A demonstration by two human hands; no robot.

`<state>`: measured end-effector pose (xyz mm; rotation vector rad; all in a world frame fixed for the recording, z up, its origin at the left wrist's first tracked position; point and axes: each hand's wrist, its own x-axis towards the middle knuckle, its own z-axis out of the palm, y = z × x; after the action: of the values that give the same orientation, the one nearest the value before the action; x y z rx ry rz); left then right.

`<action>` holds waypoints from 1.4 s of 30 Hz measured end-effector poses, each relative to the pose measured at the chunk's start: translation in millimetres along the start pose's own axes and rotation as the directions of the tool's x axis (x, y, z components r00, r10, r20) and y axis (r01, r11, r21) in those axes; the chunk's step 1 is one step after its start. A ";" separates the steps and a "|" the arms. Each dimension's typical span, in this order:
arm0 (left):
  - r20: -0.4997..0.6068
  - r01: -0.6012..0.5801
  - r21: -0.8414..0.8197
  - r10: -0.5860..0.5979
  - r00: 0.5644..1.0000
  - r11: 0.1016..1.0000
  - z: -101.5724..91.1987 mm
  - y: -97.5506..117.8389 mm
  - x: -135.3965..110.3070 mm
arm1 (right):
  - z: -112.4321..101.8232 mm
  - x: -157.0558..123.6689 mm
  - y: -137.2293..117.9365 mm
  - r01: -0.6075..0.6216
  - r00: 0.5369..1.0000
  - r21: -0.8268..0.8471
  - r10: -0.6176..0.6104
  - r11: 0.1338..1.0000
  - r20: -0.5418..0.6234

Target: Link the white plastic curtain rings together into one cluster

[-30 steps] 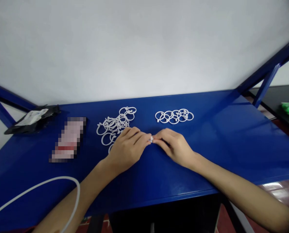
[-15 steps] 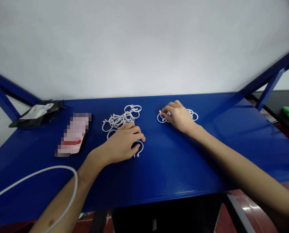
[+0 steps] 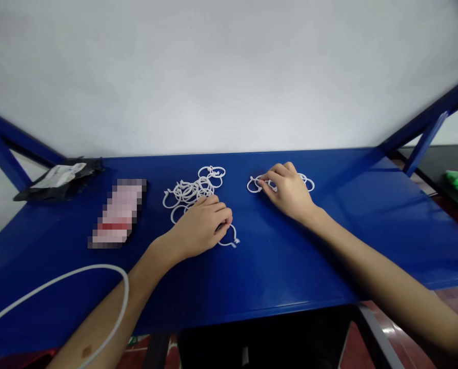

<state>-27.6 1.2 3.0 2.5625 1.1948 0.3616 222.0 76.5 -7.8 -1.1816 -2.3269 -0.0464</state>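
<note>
My left hand (image 3: 200, 225) rests on the blue table (image 3: 329, 241) with its fingers curled around one open white plastic ring (image 3: 231, 239), which sticks out to the right of the fingertips. Just behind this hand lies a loose heap of white rings (image 3: 192, 190). My right hand (image 3: 288, 190) reaches further back, and its fingertips pinch the left end of a row of linked white rings (image 3: 255, 184); the hand covers the row's middle.
A black pouch with a white label (image 3: 59, 177) lies at the back left. Beside it is a blurred pink packet (image 3: 117, 212). A white cable (image 3: 59, 287) loops over the near left edge. Blue frame bars (image 3: 424, 136) rise at the right.
The hands, which met at the table's middle, have parted. My right hand went back to the linked row. My left hand slid a ring slightly to the right.
</note>
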 end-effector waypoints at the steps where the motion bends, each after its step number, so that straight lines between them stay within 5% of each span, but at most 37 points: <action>1: -0.036 0.026 -0.017 -0.026 0.999 1.000 0.9 1.3 0.9 | -3.1 -6.4 -5.9 0.000 1.000 0.031 0.000 1.000 0.004; 4: -0.190 0.140 -0.092 -0.155 0.969 0.986 6.0 7.1 4.3 | -10.4 -27.9 -28.4 -0.038 0.995 0.239 0.015 0.970 0.095; 10: -0.421 0.299 -0.251 -0.382 0.823 0.921 22.0 23.0 9.3 | -9.4 -50.0 -65.0 -0.266 0.957 0.591 0.136 0.761 0.257; 17: -0.456 0.282 -0.196 -0.342 0.822 0.939 31.3 30.2 10.0 | -5.7 -46.4 -53.7 -0.390 0.920 0.706 0.290 0.591 0.265; 25: -0.389 0.130 -0.422 -0.308 0.868 0.897 26.3 34.1 8.0 | -4.9 -51.5 -50.6 -0.218 0.976 0.697 0.142 0.683 0.166; 31: -0.345 0.111 -0.503 -0.317 0.883 0.857 23.8 33.2 5.9 | -8.8 -51.5 -55.3 -0.167 0.986 0.731 0.100 0.662 0.135; 36: -0.436 0.033 -0.410 -0.228 0.870 0.912 33.3 36.6 5.3 | -11.1 -55.4 -58.3 -0.027 0.998 0.635 -0.014 0.772 0.059; 42: -0.544 -0.110 -0.114 0.031 0.839 0.987 41.5 36.7 6.9 | -10.8 -57.6 -57.0 0.073 0.988 0.562 -0.138 0.824 0.075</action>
<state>16.7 -22.3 -21.4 2.4530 1.1835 1.2117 211.0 -4.3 -14.0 -0.7678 -2.2613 0.6392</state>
